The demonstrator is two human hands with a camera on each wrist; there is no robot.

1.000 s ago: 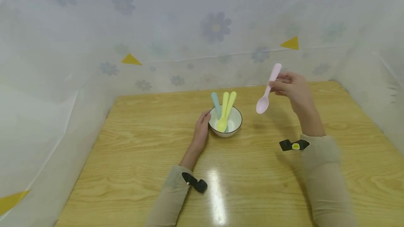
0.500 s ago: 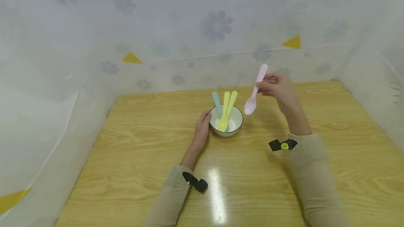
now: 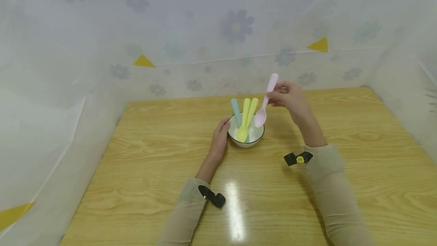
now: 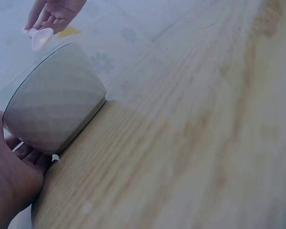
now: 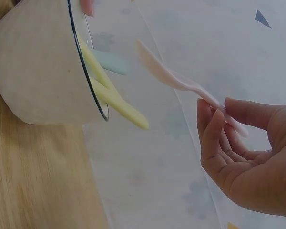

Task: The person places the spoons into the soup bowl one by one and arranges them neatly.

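Note:
A small white bowl (image 3: 254, 138) with a dark rim stands on the wooden table (image 3: 143, 162); it also shows in the left wrist view (image 4: 57, 100) and the right wrist view (image 5: 33, 76). In it lean a blue spoon (image 3: 235, 110) and two yellow-green spoons (image 3: 248, 115). My left hand (image 3: 219, 139) rests against the bowl's left side, fingers touching its wall. My right hand (image 3: 288, 96) pinches the handle of a pink spoon (image 3: 265, 101), whose scoop hangs over the bowl's right rim. The pink spoon (image 5: 181, 81) is held between thumb and fingers.
Translucent flowered plastic sheets (image 3: 205, 29) with yellow triangles wall the table at the back and both sides. Black wrist straps (image 3: 211, 196) sit on both beige sleeves. Bare wood lies on all sides of the bowl.
My right hand has carried the pink spoon leftward and down, from right of the bowl to over its right rim. The left hand and bowl have stayed put.

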